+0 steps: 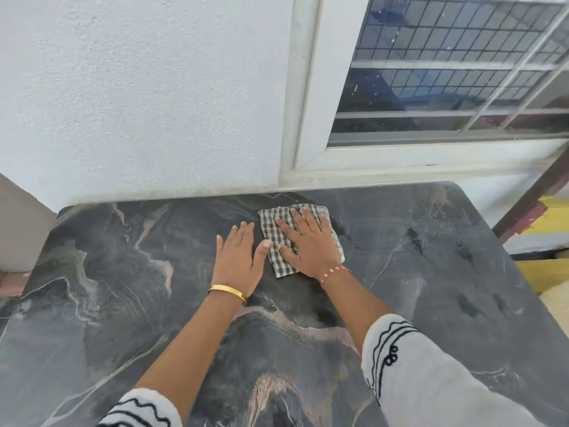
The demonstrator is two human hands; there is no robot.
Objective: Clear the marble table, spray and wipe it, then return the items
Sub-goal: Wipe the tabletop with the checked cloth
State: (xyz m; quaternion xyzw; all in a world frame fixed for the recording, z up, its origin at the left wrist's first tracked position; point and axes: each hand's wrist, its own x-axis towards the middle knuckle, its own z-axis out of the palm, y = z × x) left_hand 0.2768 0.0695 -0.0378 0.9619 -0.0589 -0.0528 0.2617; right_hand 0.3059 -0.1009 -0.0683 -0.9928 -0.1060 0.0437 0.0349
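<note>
The dark marble table [123, 288] with pale veins fills the lower view. A folded checked cloth [277, 238] lies flat on it near the far edge. My right hand [308, 245] presses on the cloth with straight, spread fingers. Just left of the cloth, my left hand [240, 260] rests flat on the bare marble, and its thumb touches the cloth's left edge. A gold bangle circles the left wrist and a red thread band the right.
A white textured wall [147, 103] stands right behind the table. A white-framed window [446, 72] with a grille is at the upper right. Past the table's right edge I see a yellow floor [548, 272] and a dark slanted post [535, 192].
</note>
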